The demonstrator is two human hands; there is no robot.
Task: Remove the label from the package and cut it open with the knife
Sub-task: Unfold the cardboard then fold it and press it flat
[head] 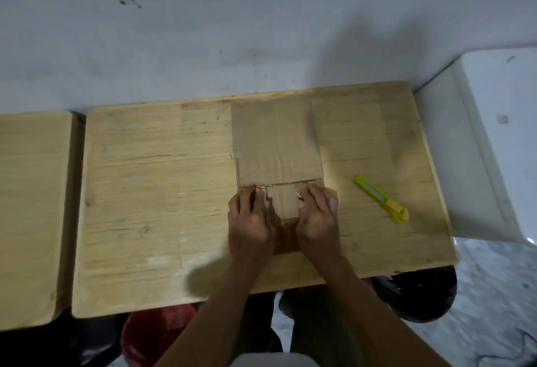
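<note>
A flat brown cardboard package (pixel 277 143) lies on the wooden table (pixel 162 186), right of its middle. Clear tape runs along the package's near top edge. My left hand (pixel 251 221) and my right hand (pixel 318 218) rest side by side on the package's near face, with the fingertips of both at that taped edge. The fingers look pinched on the tape, the left at its left end, the right near its right end. The image is blurred, so the grip is unclear. A yellow-green utility knife (pixel 382 199) lies on the table to the right of my right hand, untouched.
A second wooden table (pixel 29 215) stands at the left with a narrow gap between. A white tub-like surface (pixel 494 140) sits at the right. A grey wall runs behind. Below the table edge are a red bag (pixel 154 334) and a dark bag (pixel 418 294).
</note>
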